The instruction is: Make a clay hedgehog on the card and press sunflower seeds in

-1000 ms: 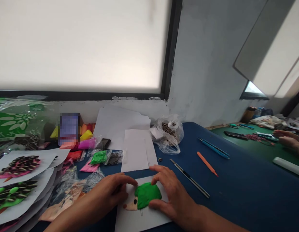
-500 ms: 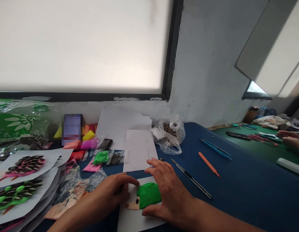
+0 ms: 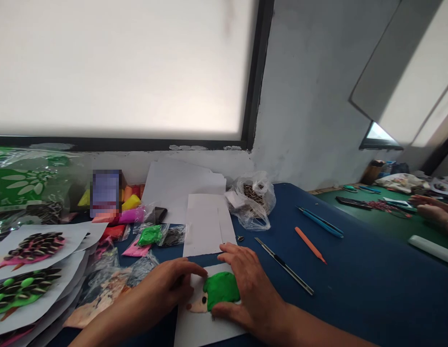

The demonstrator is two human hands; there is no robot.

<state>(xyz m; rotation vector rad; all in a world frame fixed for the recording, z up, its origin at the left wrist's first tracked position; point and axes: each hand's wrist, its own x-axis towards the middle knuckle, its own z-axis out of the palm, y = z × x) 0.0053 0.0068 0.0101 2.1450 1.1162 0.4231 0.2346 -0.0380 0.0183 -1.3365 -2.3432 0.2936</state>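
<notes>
A flat green clay piece [image 3: 224, 290] lies on a white sheet [image 3: 195, 330], joined on its left to a pale peach clay face [image 3: 198, 302] with a dark eye and brown nose. My right hand [image 3: 251, 289] arches over the clay's right part, fingers spread at the far edge and thumb along the near edge. From the left, my left hand [image 3: 176, 284] reaches in with its index finger stretched to the clay's upper left edge. Its other fingers bend underneath, partly hidden.
Finished seed-covered clay pictures [image 3: 32, 286] are stacked at left, beside bagged coloured clay [image 3: 150, 235]. Blank paper [image 3: 202, 226] and a plastic bag of seeds [image 3: 252, 197] stand behind. A craft knife [image 3: 284, 266], orange marker [image 3: 310, 245] and blue tweezers [image 3: 319, 221] lie right. Another person's hands [image 3: 433, 208] show far right.
The view has shifted slightly, so the table items sit a little further left. My right thumb and fingers have barely moved around the green clay; the left index finger stays at its edge.
</notes>
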